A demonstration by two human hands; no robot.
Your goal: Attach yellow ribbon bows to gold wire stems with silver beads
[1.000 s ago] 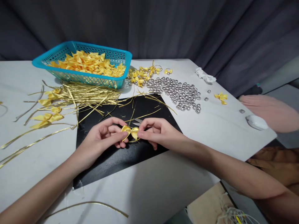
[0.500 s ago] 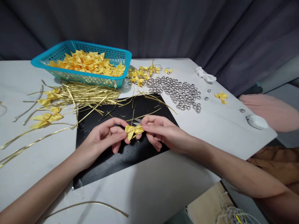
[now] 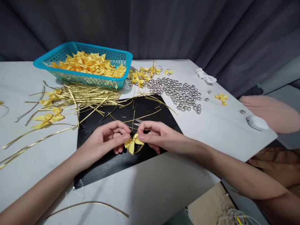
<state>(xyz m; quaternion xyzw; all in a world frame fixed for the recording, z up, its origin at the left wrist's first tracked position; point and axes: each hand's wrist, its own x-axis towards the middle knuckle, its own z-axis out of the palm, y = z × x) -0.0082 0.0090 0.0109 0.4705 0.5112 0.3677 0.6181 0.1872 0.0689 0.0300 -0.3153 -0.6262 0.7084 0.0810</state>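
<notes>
Between my two hands is a yellow ribbon bow with gold cord around its middle, held over the black mat. My left hand pinches the bow's left side between thumb and fingers. On the other side, my right hand grips the bow's right upper edge, fingers curled. A loop of gold cord hangs below the bow near the right fingertips. Just beyond the hands, grey pointed blades lie on the mat, partly hidden by my right hand.
A turquoise basket of yellow bows stands at the back left. Gold cords lie before it. Silver heart-like beads spread to the right, near finished-looking bows. A white mouse-shaped object and crumpled tissue lie at the right.
The bow has been turned and lowered slightly, so its tails now point downward. My hands have come closer together, the right one moving left.
</notes>
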